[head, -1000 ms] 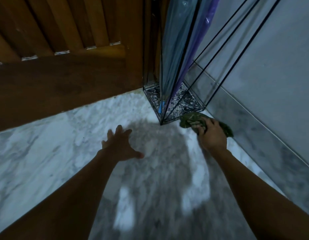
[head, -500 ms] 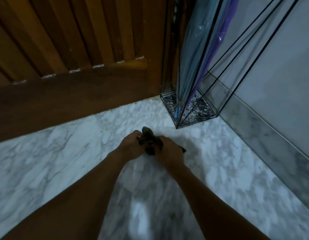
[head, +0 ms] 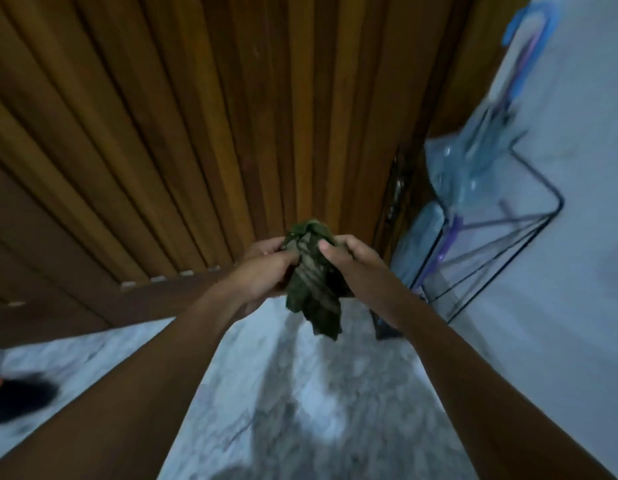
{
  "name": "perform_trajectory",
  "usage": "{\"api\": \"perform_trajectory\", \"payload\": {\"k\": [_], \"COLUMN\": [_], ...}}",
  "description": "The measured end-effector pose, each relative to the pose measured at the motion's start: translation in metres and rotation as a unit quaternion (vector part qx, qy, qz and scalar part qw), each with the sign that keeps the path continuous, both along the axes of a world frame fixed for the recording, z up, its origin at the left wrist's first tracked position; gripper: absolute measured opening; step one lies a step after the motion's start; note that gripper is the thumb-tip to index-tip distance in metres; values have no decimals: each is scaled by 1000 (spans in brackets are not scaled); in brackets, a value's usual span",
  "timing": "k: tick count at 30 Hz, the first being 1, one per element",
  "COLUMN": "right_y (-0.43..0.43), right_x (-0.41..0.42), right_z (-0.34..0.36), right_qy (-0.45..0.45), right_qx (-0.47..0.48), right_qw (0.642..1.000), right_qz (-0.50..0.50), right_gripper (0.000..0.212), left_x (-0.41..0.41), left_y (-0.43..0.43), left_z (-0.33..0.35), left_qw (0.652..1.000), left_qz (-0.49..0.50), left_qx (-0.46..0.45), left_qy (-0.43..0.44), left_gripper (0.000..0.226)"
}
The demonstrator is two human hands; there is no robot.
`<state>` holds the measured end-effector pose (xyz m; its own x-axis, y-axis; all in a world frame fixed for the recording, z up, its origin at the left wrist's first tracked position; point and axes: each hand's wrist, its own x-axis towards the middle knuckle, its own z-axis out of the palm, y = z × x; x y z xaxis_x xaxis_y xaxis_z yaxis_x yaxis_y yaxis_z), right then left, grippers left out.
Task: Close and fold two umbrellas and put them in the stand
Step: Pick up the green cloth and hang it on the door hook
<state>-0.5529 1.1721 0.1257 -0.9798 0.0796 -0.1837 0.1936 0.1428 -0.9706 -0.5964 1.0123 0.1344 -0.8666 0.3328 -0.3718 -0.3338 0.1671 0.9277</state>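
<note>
A crumpled dark green fabric piece, perhaps an umbrella sleeve, hangs in front of me at chest height. My left hand grips its left side and my right hand grips its right side, thumbs on top. To the right stands a black wire umbrella stand against the wall. A closed clear blue umbrella with a blue curved handle stands inside it, along with a purple-tinted one.
A slatted wooden door fills the space ahead. The floor is white-grey marble. A pale wall runs along the right. A dark object with an orange spot lies on the floor at far left.
My right hand picked the green fabric off the floor beside the stand, my left hand joined it, and both raised it as the view tilted upward.
</note>
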Motion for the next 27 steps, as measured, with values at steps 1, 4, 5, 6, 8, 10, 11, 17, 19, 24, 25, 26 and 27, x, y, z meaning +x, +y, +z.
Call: {"api": "perform_trajectory", "payload": {"k": [1, 4, 5, 6, 8, 10, 11, 17, 19, 24, 25, 26, 27], "right_y": [-7, -37, -50, -64, -93, -123, -139, -227, -252, -313, -324, -335, -345], "right_x": [0, 6, 10, 14, 21, 30, 34, 49, 49, 38, 33, 26, 18], "right_z": [48, 197, 245, 291, 379, 455, 490, 628, 652, 688, 693, 697, 700], "right_qy": [11, 49, 60, 71, 83, 88, 94, 163, 188, 215, 232, 245, 255], "right_qx": [34, 105, 128, 146, 171, 178, 187, 202, 160, 100, 109, 115, 121], "right_qw": [999, 990, 986, 981, 974, 969, 965, 947, 949, 934, 929, 925, 922], "right_qz": [19, 74, 87, 101, 125, 148, 159, 187, 195, 266, 266, 265, 265], "right_gripper": [21, 17, 18, 20, 21, 21, 22, 11, 8, 17, 16, 14, 13], "left_x": [3, 15, 22, 29, 43, 59, 66, 103, 111, 115, 113, 110, 106], "left_y": [-9, -43, -57, -72, -105, -140, -158, -265, -300, -370, -381, -392, -404], "left_z": [45, 187, 236, 284, 375, 452, 487, 631, 657, 686, 688, 690, 692], "left_qw": [1000, 998, 998, 998, 998, 998, 997, 985, 980, 957, 950, 943, 938], "left_qz": [12, 53, 58, 60, 45, 27, 28, 33, 53, 132, 151, 165, 176], "left_qx": [-4, -15, -19, -21, -23, -24, -28, -81, -93, -143, -150, -157, -160], "left_qy": [6, 21, 22, 19, 23, 47, 62, 147, 169, 216, 230, 242, 252], "left_gripper": [22, 33, 29, 20, 32, 29, 27, 21, 21, 19, 18, 17, 16]}}
